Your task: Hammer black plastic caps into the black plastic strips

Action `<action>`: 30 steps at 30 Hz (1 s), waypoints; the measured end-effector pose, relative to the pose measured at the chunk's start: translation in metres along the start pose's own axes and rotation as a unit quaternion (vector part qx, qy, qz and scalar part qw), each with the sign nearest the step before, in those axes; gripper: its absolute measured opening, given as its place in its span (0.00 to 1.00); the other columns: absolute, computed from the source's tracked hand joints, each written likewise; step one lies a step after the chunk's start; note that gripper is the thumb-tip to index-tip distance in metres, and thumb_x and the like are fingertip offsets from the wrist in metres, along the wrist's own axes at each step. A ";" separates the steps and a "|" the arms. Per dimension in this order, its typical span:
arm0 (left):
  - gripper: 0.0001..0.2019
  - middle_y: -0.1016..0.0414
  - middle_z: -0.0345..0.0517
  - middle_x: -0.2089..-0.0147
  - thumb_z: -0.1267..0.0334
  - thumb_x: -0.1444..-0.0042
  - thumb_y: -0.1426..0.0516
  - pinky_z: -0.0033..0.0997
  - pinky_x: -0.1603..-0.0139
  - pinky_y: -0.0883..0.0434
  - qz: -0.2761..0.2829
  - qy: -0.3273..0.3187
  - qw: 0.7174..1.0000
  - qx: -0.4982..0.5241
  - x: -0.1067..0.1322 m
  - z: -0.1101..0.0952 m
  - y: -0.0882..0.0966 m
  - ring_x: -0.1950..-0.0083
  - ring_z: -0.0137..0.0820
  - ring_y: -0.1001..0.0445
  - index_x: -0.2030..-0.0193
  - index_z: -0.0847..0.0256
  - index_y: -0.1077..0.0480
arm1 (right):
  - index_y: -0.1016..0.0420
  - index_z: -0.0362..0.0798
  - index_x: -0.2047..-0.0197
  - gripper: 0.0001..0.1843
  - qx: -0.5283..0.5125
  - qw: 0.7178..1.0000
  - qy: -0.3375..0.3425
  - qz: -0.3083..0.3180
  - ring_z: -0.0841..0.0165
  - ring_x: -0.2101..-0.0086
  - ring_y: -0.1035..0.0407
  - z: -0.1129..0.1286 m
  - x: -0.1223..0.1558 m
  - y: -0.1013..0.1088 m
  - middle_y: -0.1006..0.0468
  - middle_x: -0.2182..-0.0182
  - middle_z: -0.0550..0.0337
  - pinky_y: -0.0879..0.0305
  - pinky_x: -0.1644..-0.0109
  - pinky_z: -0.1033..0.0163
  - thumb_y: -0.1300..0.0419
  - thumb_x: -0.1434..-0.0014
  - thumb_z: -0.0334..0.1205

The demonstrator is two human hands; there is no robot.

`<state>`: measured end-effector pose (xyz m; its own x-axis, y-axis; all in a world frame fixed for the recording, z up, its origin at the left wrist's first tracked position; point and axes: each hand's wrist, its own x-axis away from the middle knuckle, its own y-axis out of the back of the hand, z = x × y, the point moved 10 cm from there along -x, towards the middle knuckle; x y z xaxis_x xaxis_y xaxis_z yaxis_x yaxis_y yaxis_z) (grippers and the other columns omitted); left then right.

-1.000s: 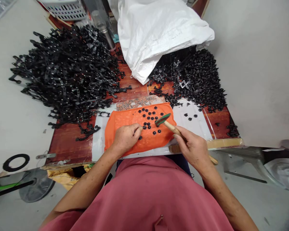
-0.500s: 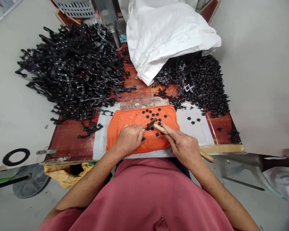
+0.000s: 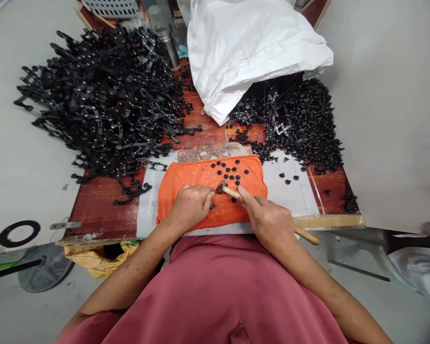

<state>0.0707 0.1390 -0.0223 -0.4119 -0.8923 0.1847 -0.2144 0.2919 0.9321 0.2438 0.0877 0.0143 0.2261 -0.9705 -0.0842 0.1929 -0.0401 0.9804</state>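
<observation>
My right hand [image 3: 272, 222] is closed round the wooden handle of a hammer [image 3: 306, 236], its index finger stretched along the shaft. The dark hammer head [image 3: 220, 187] is low over an orange cloth-covered pad [image 3: 181, 177], right at the fingertips of my left hand [image 3: 192, 205]. That left hand rests on the pad, thumb and fingers pinched together. Whatever it pinches is small, dark and mostly hidden by the fingers and the hammer head. Several round black plastic pieces [image 3: 234, 169] lie scattered on the cloth around and beyond the hammer.
A tall heap of black jointed plastic parts [image 3: 111, 95] covers the left of the red-brown table [image 3: 103, 210]. Small black pegs [image 3: 308, 129] are piled at the right. A white sack [image 3: 251, 43] lies at the back, near a grey basket [image 3: 112, 7]. A speckled stone slab [image 3: 211, 152] borders the pad.
The hammer head has shifted a little left and down, closer to my left fingertips, and my right hand has moved slightly with it. My left hand stays in nearly the same place.
</observation>
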 end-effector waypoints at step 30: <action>0.22 0.26 0.51 0.47 0.49 0.36 0.42 0.38 0.45 0.26 -0.106 0.069 0.814 0.566 0.022 0.008 0.008 0.48 0.36 0.24 0.41 0.57 0.35 | 0.27 0.50 0.67 0.13 -0.616 0.762 -0.200 -0.011 0.71 0.75 0.38 -0.014 -0.007 -0.027 0.30 0.76 0.67 0.38 0.70 0.64 0.32 0.46 0.49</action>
<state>0.0531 0.1249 -0.0133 -0.1719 -0.9715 0.1630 -0.9795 0.1863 0.0770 0.2502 0.0992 -0.0143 -0.0522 -0.9777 0.2035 0.9979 -0.0433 0.0477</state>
